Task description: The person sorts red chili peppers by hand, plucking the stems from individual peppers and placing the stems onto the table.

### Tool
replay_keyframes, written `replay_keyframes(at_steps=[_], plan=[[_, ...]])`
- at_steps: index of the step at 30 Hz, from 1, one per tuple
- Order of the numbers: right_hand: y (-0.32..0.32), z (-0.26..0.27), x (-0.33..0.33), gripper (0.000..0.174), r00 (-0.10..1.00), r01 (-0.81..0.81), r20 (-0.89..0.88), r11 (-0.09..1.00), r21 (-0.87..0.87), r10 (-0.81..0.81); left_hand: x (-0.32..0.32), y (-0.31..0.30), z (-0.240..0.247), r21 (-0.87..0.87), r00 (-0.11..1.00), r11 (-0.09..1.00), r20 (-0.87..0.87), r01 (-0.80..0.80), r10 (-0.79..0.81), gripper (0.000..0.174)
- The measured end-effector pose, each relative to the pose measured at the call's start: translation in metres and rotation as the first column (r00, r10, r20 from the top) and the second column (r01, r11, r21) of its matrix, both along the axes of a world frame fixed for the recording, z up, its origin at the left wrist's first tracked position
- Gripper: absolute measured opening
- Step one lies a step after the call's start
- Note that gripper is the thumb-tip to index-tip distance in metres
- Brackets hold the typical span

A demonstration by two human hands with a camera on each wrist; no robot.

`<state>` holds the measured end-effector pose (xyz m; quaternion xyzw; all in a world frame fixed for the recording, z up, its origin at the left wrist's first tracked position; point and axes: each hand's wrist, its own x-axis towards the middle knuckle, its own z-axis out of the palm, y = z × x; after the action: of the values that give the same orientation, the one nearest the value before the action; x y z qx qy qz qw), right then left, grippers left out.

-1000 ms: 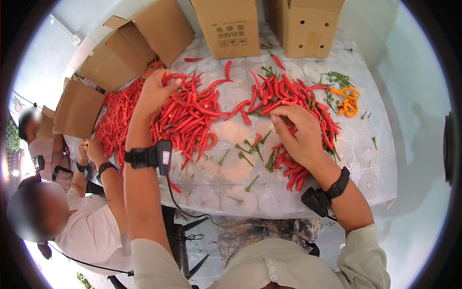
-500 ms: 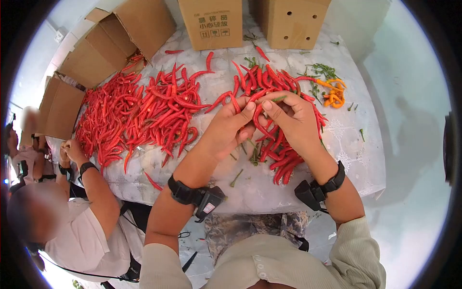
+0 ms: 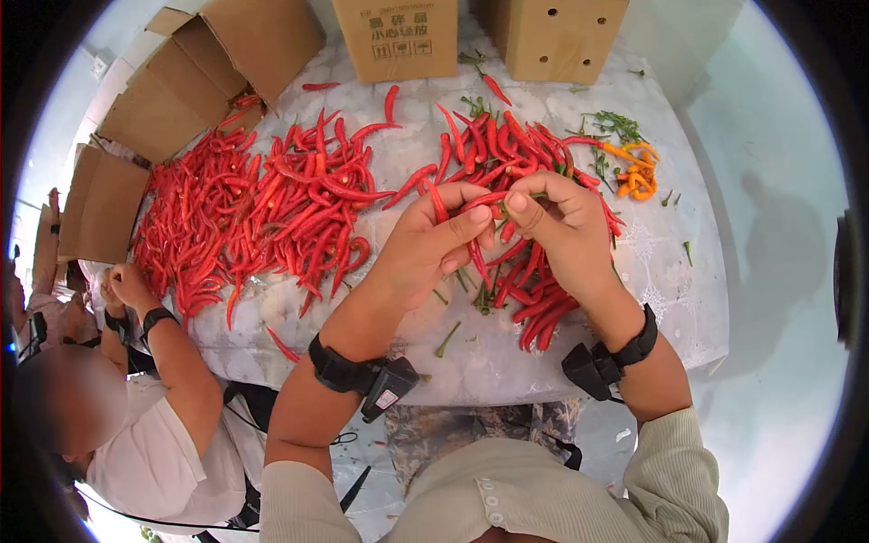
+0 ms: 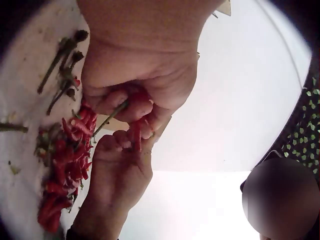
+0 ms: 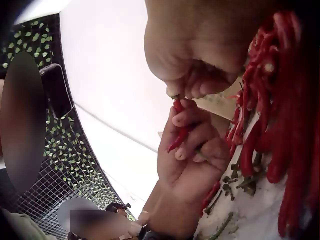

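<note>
In the head view the left hand (image 3: 424, 246) curls its fingers round red chillies (image 3: 476, 258) over the right-hand pile. Against it, the right hand (image 3: 568, 233) pinches the stem end of a red chilli between thumb and forefinger. The right wrist view shows that red chilli (image 5: 178, 131) between the left fingers, its green stem end (image 5: 174, 96) at the right fingertips. A green stem (image 4: 111, 118) sticks out of the left hand in the left wrist view. Beneath the hands lies a pile of red chillies with stems (image 3: 534, 294).
A large heap of red chillies (image 3: 299, 199) spreads at left. Orange chillies (image 3: 637, 172) and green stems (image 3: 617, 127) lie at right. Cardboard boxes (image 3: 398, 41) stand at the back. Another person's hands (image 3: 127, 286) are at the far left; loose stems (image 3: 447, 339) lie near the front.
The left hand has come from the left heap to the right hand over the right pile. Since half a second ago both hands have stayed together, the held chilli shifting slightly.
</note>
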<state>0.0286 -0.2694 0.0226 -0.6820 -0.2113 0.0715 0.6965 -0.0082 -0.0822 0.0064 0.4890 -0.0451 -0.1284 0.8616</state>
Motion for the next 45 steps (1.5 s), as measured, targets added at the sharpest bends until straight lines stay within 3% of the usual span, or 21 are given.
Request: replay_keyframes(at_steps=[6,9,12,15,18,21,23,24,25,27,29,30,31,33,35,36,39,44,45], plan=[[-0.001,-0.001,0.002,0.024,0.994,-0.068,-0.079,0.994,0.085,0.075,-0.002,-0.002,0.002,0.019,0.999,1.000,0.033,-0.002,0.001,0.021],[-0.002,-0.003,0.004,0.022,0.994,-0.015,-0.109,0.991,0.133,0.030,0.000,0.001,-0.001,-0.010,0.999,0.999,0.036,0.039,-0.039,0.019],[-0.011,-0.004,0.017,0.021,0.979,0.153,-0.173,0.955,0.255,-0.111,0.001,0.003,0.001,-0.008,0.999,1.000,0.044,0.020,-0.020,0.018],[-0.026,-0.006,0.036,0.020,0.891,0.439,0.070,0.891,0.116,-0.449,0.002,0.009,0.006,-0.017,0.994,0.996,0.069,-0.087,0.088,0.018],[-0.050,-0.007,0.057,0.027,0.717,0.670,0.309,0.740,-0.060,-0.624,0.004,0.016,0.012,0.086,0.931,0.932,0.132,-0.353,0.340,0.017],[-0.068,-0.020,0.075,0.032,0.616,0.779,0.550,0.539,-0.321,-0.564,0.011,0.031,0.017,0.269,0.716,0.663,0.272,-0.698,0.643,0.020],[-0.072,-0.035,0.081,0.035,0.558,0.814,0.687,0.467,-0.345,-0.465,0.024,0.065,0.006,0.349,0.458,0.310,0.521,-0.884,0.721,0.025],[-0.072,-0.039,0.082,0.036,0.527,0.831,0.747,0.429,-0.353,-0.406,0.027,0.086,0.000,0.345,0.335,0.127,0.655,-0.930,0.678,0.025],[-0.067,-0.033,0.077,0.035,0.534,0.814,0.744,0.483,-0.323,-0.402,0.028,0.101,0.001,0.307,0.212,-0.059,0.773,-0.950,0.597,0.025],[-0.049,-0.020,0.062,0.033,0.549,0.766,0.739,0.588,-0.259,-0.390,0.025,0.110,-0.001,0.277,0.157,-0.110,0.781,-0.955,0.604,0.026],[-0.034,-0.017,0.050,0.029,0.618,0.656,0.702,0.725,-0.210,-0.356,0.015,0.082,0.018,0.287,0.302,0.163,0.552,-0.944,0.777,0.027],[-0.027,-0.016,0.043,0.027,0.648,0.596,0.684,0.783,-0.181,-0.335,0.014,0.073,0.022,0.221,0.451,0.394,0.419,-0.892,0.788,0.026],[-0.021,-0.013,0.037,0.026,0.669,0.550,0.678,0.816,-0.176,-0.305,0.014,0.064,0.022,0.174,0.542,0.516,0.352,-0.839,0.763,0.026],[-0.011,-0.006,0.023,0.022,0.708,0.454,0.665,0.875,-0.170,-0.238,0.013,0.049,0.019,0.052,0.714,0.723,0.225,-0.689,0.664,0.027],[-0.004,-0.003,0.014,0.021,0.775,0.351,0.598,0.926,-0.139,-0.204,0.008,0.042,0.015,-0.028,0.925,0.927,0.068,-0.373,0.374,0.029],[-0.002,-0.003,0.011,0.021,0.814,0.299,0.550,0.946,-0.124,-0.186,0.005,0.038,0.012,-0.089,0.981,0.977,0.000,-0.195,0.195,0.031],[0.006,-0.004,0.004,0.023,0.895,0.156,0.432,0.986,-0.061,-0.115,0.004,0.018,0.005,-0.063,0.999,0.998,-0.041,0.023,-0.025,0.035],[0.007,-0.009,0.002,0.023,0.947,-0.024,0.317,0.996,-0.085,0.050,0.001,0.000,-0.006,-0.012,0.985,0.988,-0.072,0.154,-0.154,0.035],[0.006,-0.011,0.003,0.023,0.929,0.031,0.371,0.996,-0.089,0.004,0.000,0.000,-0.004,0.029,0.986,0.990,-0.093,0.140,-0.137,0.036]])
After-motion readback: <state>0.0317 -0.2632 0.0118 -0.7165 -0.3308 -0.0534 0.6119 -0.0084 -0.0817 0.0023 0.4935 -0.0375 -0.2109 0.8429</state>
